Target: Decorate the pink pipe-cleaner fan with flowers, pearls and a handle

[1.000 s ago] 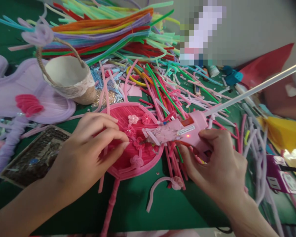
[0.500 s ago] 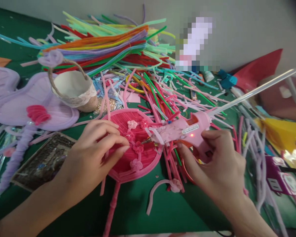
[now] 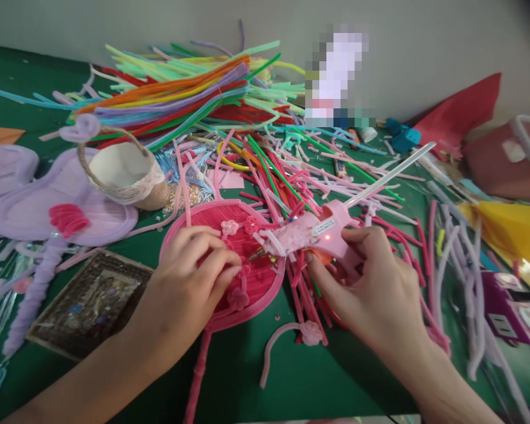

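Note:
My right hand [image 3: 375,288] is closed round the handle of a pink hot glue gun [image 3: 324,232]. A clear glue stick [image 3: 391,174] sticks out of its back, and a small orange light glows on its side. The gun's metal nozzle points left, over a round pink pipe-cleaner fan [image 3: 265,294] with small pink and red flowers [image 3: 237,298] on it. My left hand [image 3: 194,271] lies over the fan's left side, fingers bent and pinched together close to the nozzle. What is between those fingertips is hidden. Below the fan runs its wrapped pink handle [image 3: 198,374].
A loose pink flower on a stem [image 3: 311,333] lies near the front. At left are a purple butterfly-shaped fan [image 3: 70,194], a lace-trimmed basket [image 3: 152,197] and a box of beads [image 3: 92,306]. Bundled pipe cleaners [image 3: 172,88] lie behind; a purple box [image 3: 507,306] is at right.
The glue gun and my right hand have shifted left, its nozzle now nearer my left fingertips. My left hand has moved slightly right over the fan. The whole view has shifted a little.

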Motion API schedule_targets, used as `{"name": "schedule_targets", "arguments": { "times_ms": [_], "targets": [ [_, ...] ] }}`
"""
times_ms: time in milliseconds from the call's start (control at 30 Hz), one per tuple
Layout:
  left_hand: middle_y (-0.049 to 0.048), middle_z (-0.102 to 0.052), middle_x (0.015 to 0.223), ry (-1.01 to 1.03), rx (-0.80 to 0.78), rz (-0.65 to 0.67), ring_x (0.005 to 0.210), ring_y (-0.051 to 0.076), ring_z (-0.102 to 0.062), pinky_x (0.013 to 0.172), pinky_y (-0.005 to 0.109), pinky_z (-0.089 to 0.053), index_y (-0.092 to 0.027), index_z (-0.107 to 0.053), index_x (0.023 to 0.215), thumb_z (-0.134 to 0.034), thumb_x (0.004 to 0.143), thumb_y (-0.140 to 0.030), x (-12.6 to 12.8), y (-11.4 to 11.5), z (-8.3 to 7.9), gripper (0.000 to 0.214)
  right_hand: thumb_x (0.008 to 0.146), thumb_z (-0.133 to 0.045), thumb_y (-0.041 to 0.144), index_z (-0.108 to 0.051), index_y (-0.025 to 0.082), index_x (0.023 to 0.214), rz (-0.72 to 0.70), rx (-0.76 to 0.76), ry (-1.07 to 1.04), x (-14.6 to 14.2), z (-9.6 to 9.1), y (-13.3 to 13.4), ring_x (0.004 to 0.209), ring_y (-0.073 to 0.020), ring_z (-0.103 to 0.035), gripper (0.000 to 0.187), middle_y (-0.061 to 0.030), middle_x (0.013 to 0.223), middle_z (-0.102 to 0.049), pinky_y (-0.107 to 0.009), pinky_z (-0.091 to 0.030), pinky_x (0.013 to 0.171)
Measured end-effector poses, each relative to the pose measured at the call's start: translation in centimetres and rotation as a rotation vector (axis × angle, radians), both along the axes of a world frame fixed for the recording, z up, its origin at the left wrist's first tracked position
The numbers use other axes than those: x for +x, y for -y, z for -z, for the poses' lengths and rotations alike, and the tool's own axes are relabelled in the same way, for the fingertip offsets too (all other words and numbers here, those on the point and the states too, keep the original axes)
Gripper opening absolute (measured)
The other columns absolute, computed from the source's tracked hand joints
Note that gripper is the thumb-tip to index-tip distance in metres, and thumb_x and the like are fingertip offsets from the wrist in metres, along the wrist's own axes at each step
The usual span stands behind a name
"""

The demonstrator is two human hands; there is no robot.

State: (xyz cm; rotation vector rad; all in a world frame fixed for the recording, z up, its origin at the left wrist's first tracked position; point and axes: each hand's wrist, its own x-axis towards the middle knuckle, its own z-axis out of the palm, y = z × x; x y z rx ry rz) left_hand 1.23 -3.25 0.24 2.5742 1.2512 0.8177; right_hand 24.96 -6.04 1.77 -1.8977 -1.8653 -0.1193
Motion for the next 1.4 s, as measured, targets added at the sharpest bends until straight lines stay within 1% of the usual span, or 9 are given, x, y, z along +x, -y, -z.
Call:
{"name": "schedule_targets", "arguments": {
  "times_ms": [167,267,533,667,833,1100,1233,1400],
  "targets": [
    [0.0060,-0.062,0.093,-0.012,0.041,0.044,0.106,0.025,-0.055,0.093,0.040,-0.049,-0.016,-0.063,0.095,-0.058,0.093,-0.013,-0.05,0.21,0.55,0.006,0.080,-0.065,0.047,-0.045,0.024,0.093,0.032,-0.006,-0.029,0.16,0.00,0.04,0.042,-0.0109,-0.048,0.033,0.0024,0.070,-0.060,-0.024,-0.037,0.040],
    [0.0063,-0.062,0.093,-0.016,0.065,0.053,0.105,0.025,-0.055,0.092,0.041,-0.049,-0.016,-0.063,0.096,-0.059,0.092,-0.011,-0.16,0.28,0.49,0.008,0.080,-0.065,0.045,-0.044,0.024,0.093,0.026,-0.011,-0.049,0.30,0.12,0.17,0.042,-0.0106,-0.049,0.033,0.0032,0.069,-0.059,-0.023,-0.037,0.040],
    [0.0054,-0.059,0.091,-0.005,0.126,0.052,0.103,0.023,-0.055,0.094,0.039,-0.049,-0.015,-0.064,0.096,-0.063,0.088,-0.008,-0.18,0.39,-0.03,0.011,0.079,-0.067,0.046,-0.045,0.024,0.093,0.035,-0.011,-0.070,0.49,0.22,0.15,0.043,-0.0108,-0.051,0.035,0.0059,0.063,-0.053,-0.021,-0.039,0.040],
    [0.0060,-0.060,0.092,-0.001,0.114,0.070,0.105,0.024,-0.055,0.094,0.039,-0.050,-0.016,-0.066,0.100,-0.064,0.088,-0.010,-0.05,0.44,0.23,0.013,0.079,-0.067,0.046,-0.045,0.024,0.092,0.038,-0.015,-0.071,0.42,0.15,0.02,0.042,-0.0102,-0.048,0.034,0.0067,0.061,-0.051,-0.021,-0.037,0.040],
    [0.0051,-0.059,0.090,0.000,0.095,0.067,0.107,0.024,-0.054,0.094,0.038,-0.050,-0.016,-0.066,0.095,-0.064,0.088,-0.011,-0.02,0.49,0.37,0.009,0.079,-0.065,0.048,-0.044,0.025,0.090,0.048,-0.022,-0.050,0.18,0.03,-0.05,0.041,-0.0104,-0.044,0.033,0.0069,0.060,-0.049,-0.022,-0.035,0.040],
    [0.0028,-0.059,0.090,0.044,0.116,0.029,0.103,0.021,-0.057,0.094,0.038,-0.050,-0.019,-0.064,0.096,-0.065,0.087,-0.008,-0.60,0.78,0.08,0.014,0.078,-0.066,0.049,-0.044,0.025,0.092,0.052,-0.045,-0.081,0.42,0.11,0.11,0.044,-0.0112,-0.050,0.035,0.0066,0.062,-0.050,-0.022,-0.037,0.041],
    [0.0031,-0.059,0.089,0.049,0.106,0.038,0.104,0.021,-0.057,0.094,0.038,-0.050,-0.019,-0.066,0.098,-0.066,0.087,-0.009,-0.66,0.80,0.26,0.014,0.078,-0.067,0.048,-0.045,0.025,0.093,0.061,-0.044,-0.080,0.44,0.19,0.08,0.045,-0.0115,-0.050,0.035,0.0068,0.062,-0.050,-0.022,-0.038,0.042],
    [0.0040,-0.063,0.088,0.035,0.107,0.059,0.105,0.023,-0.057,0.093,0.039,-0.051,-0.019,-0.068,0.096,-0.067,0.086,-0.010,-0.41,0.61,0.45,0.014,0.078,-0.067,0.049,-0.045,0.024,0.092,0.069,-0.052,-0.079,0.34,0.15,-0.01,0.043,-0.0117,-0.050,0.036,0.0060,0.062,-0.052,-0.022,-0.038,0.041]
  ]
}}
